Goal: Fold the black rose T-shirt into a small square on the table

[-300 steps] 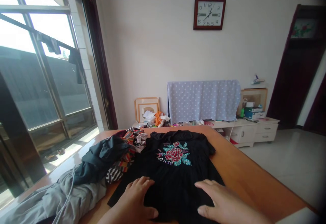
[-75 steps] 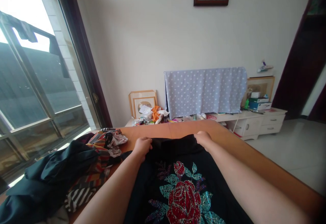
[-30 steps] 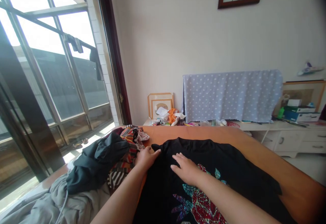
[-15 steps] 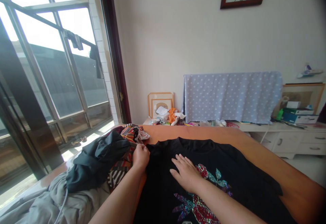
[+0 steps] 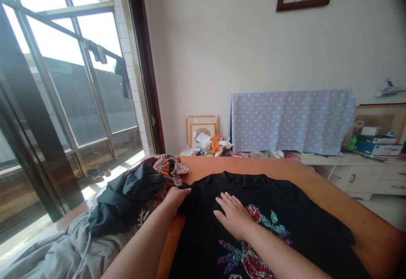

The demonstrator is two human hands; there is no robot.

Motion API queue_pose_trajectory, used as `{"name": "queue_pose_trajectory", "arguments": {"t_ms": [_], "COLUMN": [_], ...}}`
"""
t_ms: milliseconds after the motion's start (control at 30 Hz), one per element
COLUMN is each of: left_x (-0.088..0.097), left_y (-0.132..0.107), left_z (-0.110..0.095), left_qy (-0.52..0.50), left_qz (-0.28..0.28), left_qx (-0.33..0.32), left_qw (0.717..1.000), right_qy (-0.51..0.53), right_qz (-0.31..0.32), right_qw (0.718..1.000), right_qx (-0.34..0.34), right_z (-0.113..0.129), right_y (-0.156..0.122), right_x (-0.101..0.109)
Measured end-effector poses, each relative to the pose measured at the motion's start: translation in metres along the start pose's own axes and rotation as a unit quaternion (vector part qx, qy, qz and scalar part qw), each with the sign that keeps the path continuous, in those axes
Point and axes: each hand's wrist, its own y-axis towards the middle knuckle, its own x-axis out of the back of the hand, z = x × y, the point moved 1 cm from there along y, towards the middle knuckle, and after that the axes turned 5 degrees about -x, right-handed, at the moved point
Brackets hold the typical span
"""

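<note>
A black T-shirt with a sequined flower design lies spread on the orange-brown table, its neckline toward the far edge. My left hand is closed on the shirt's left sleeve, beside the heap of clothes. Flat on the shirt's chest rests my right hand, fingers stretched out, just left of the red sequined flower. The lower part of the shirt runs out of view at the bottom.
Left of the shirt lies a pile of dark, striped and grey clothes, with a pale cord across it. Behind the table stand a white cabinet, a polka-dot cloth cover and picture frames. Glass panels line the left side.
My left hand has drawn the sleeve slightly outward to the left, and more of the sleeve shows spread out. My right hand stays flat on the shirt. The view has shifted slightly.
</note>
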Motion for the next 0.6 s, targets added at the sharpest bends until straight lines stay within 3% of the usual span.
{"name": "queue_pose_trajectory", "arguments": {"t_ms": [133,333,600], "left_x": [0.010,0.024,0.002], "left_y": [-0.003,-0.008,0.018], "left_z": [-0.007,0.000,-0.001], "left_qy": [0.135,0.313,0.335], "left_qz": [-0.028,-0.042,-0.031], "left_qx": [-0.042,-0.084,-0.186], "left_qw": [0.990,0.945,0.923], "right_qy": [0.000,-0.001,0.000], "right_qz": [0.003,0.011,0.011], "right_qw": [1.000,1.000,1.000], "right_qx": [-0.005,-0.007,-0.008], "right_z": [0.000,0.001,0.002], "right_y": [0.000,-0.001,0.000], "right_x": [0.000,0.001,0.002]}}
